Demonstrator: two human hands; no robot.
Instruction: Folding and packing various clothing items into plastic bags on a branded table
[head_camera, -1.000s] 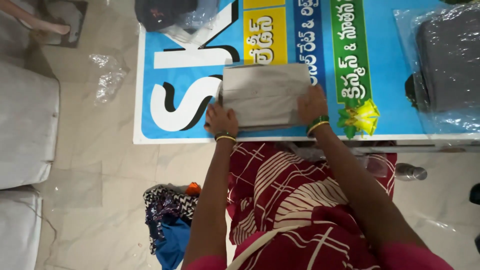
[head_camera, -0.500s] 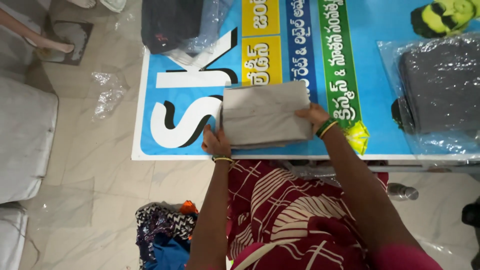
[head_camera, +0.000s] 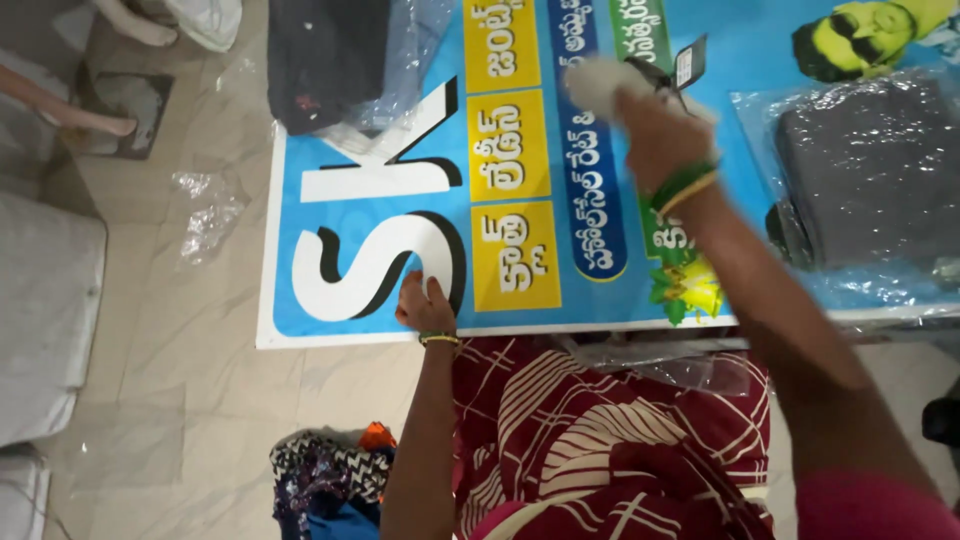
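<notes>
Bagged clothing on a printed counter
Grey garment in plastic (head_camera: 865, 170) right; dark bagged garment (head_camera: 330, 60) top left; crumpled fabric (head_camera: 325, 480) on the floor.

Clothing shop: bagged garments (head_camera: 868, 170), banner-topped counter (head_camera: 520, 170).

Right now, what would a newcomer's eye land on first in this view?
The bright blue printed banner covering the table, with its large white letters, stands out first. Above it the right hand is raised and blurred, gripping a pale folded cloth bundle with a dangling dark tag. The left hand rests flat on the banner's near edge.
</notes>
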